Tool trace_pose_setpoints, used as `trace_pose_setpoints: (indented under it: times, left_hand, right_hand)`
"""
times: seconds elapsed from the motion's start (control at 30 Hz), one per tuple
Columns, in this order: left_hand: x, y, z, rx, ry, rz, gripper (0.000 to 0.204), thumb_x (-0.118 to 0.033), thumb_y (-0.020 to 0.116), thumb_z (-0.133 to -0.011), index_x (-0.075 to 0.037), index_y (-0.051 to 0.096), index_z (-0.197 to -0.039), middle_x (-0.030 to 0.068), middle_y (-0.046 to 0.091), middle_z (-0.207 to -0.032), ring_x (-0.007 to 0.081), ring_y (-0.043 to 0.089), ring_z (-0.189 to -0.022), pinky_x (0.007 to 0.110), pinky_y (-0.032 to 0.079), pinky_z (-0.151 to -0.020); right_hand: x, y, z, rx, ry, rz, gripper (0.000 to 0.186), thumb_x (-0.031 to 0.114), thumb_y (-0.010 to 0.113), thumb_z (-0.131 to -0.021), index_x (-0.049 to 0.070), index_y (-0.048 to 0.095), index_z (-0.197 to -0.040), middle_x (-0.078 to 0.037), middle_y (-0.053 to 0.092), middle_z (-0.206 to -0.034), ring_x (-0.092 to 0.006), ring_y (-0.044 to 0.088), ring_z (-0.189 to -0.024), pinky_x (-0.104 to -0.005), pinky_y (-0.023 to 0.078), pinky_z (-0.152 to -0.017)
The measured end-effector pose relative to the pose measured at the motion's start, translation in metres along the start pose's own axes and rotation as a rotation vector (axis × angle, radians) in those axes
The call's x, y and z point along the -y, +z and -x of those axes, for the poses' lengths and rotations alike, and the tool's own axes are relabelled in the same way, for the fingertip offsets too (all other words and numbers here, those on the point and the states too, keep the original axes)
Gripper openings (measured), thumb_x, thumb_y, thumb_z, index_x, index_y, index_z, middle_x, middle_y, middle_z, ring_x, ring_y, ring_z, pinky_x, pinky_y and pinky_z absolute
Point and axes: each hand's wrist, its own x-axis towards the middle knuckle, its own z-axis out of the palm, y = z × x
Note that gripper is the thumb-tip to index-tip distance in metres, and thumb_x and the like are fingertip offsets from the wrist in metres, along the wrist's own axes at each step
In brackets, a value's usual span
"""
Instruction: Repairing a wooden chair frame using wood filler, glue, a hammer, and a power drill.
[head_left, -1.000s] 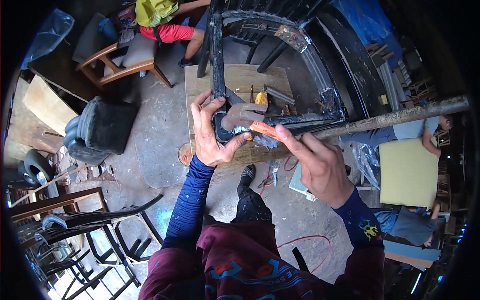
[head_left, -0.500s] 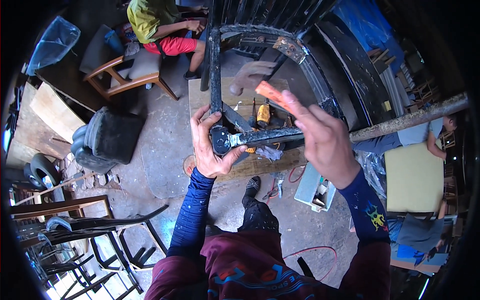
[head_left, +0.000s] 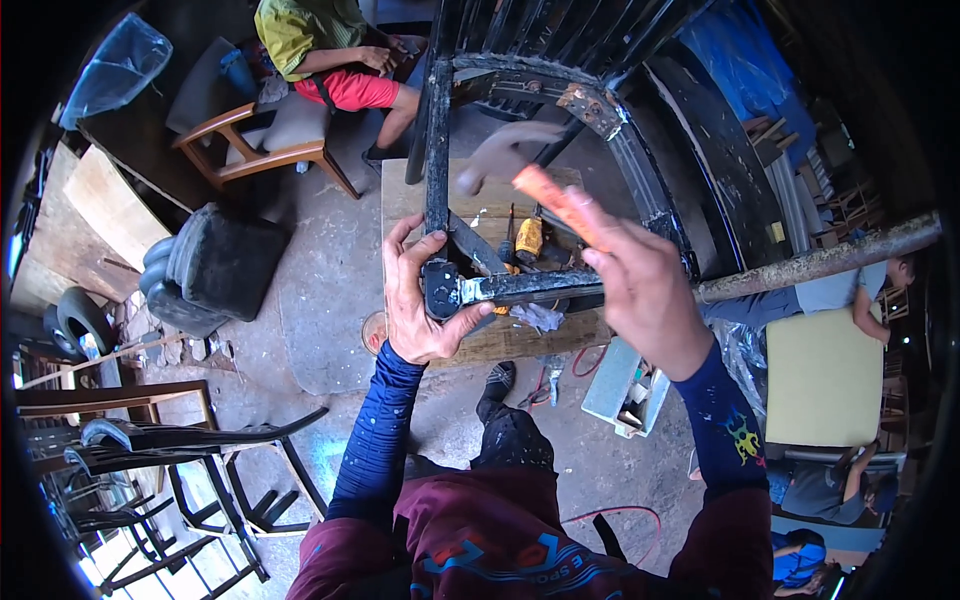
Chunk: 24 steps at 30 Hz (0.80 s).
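My left hand (head_left: 415, 318) grips the near left corner of a black, worn wooden chair frame (head_left: 545, 287), its thumb under the front rail and its fingers around the leg side. In my right hand (head_left: 655, 300) is a claw hammer (head_left: 553, 198) with an orange handle, raised above the front rail. The hammer's head is smeared by motion and is apart from the frame. Beneath the frame, on a wooden work surface (head_left: 402, 200), lie a yellow tool (head_left: 529, 240) and a thin dark screwdriver-like tool (head_left: 510, 235).
A light toolbox (head_left: 612, 390) stands on the floor near my right forearm. A rusty pole (head_left: 820, 261) crosses at right, beside a pale padded panel (head_left: 825, 365). A person in a yellow shirt (head_left: 315, 40) sits ahead. Chair frames (head_left: 215, 480) and a black cushioned seat (head_left: 228, 262) are at left.
The hammer stays raised, its blurred head tilted slightly differently. My left hand keeps its hold on the corner. The view has shifted a little, and people at lower right have moved.
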Motion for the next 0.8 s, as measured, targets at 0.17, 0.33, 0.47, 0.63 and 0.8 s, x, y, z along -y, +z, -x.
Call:
trace_pose_setpoints:
  times: [0.17, 0.33, 0.47, 0.63, 0.8]
  left_hand:
    - [-0.001, 0.001, 0.0, 0.002, -0.009, -0.004, 0.089, -0.051, 0.089, -0.065, -0.003, 0.052, -0.129, 0.028, 0.044, -0.136, 0.0413, 0.048, -0.126, 0.05, 0.044, -0.102]
    - [-0.003, 0.002, 0.001, -0.001, -0.018, 0.027, 0.087, -0.041, 0.09, -0.063, -0.002, 0.052, -0.13, 0.0333, 0.043, -0.138, 0.048, 0.046, -0.129, 0.054, 0.043, -0.104]
    - [-0.005, 0.001, 0.0, -0.006, -0.019, 0.067, 0.085, -0.039, 0.09, -0.063, -0.002, 0.052, -0.129, 0.0324, 0.043, -0.137, 0.0475, 0.046, -0.128, 0.054, 0.042, -0.104]
    - [-0.008, 0.005, -0.005, -0.009, -0.038, 0.021, 0.083, -0.034, 0.09, -0.06, 0.001, 0.054, -0.126, 0.0294, 0.045, -0.135, 0.0443, 0.047, -0.127, 0.051, 0.042, -0.104]
    - [-0.004, 0.008, -0.001, -0.03, 0.007, -0.01, 0.086, -0.051, 0.086, -0.068, -0.004, 0.051, -0.131, 0.0316, 0.044, -0.135, 0.0441, 0.049, -0.123, 0.051, 0.044, -0.099]
  right_hand:
    - [-0.049, -0.019, 0.007, 0.067, 0.417, -0.444, 0.046, 0.008, 0.058, -0.098, -0.003, 0.051, -0.142, -0.026, 0.066, -0.125, -0.0286, 0.067, -0.112, -0.0323, 0.047, -0.1]
    - [-0.05, -0.002, 0.001, 0.223, 0.299, -0.248, 0.049, 0.013, 0.053, -0.103, -0.002, 0.044, -0.149, -0.004, 0.059, -0.09, -0.0109, 0.05, -0.077, -0.0267, 0.046, -0.075]
    - [-0.046, -0.015, -0.007, 0.411, 0.427, -0.511, 0.05, 0.011, 0.053, -0.103, 0.0, 0.043, -0.15, 0.004, 0.045, -0.079, -0.0038, 0.038, -0.066, -0.0222, 0.036, -0.06]
    - [-0.057, -0.023, -0.012, 0.469, 0.21, -0.223, 0.044, 0.012, 0.058, -0.099, -0.002, 0.054, -0.14, -0.022, 0.068, -0.12, -0.0291, 0.066, -0.107, -0.0359, 0.048, -0.1]
    - [-0.046, -0.012, -0.002, 0.362, 0.21, -0.267, 0.043, 0.007, 0.055, -0.097, -0.004, 0.055, -0.138, -0.026, 0.068, -0.112, -0.0326, 0.069, -0.098, -0.0363, 0.051, -0.089]
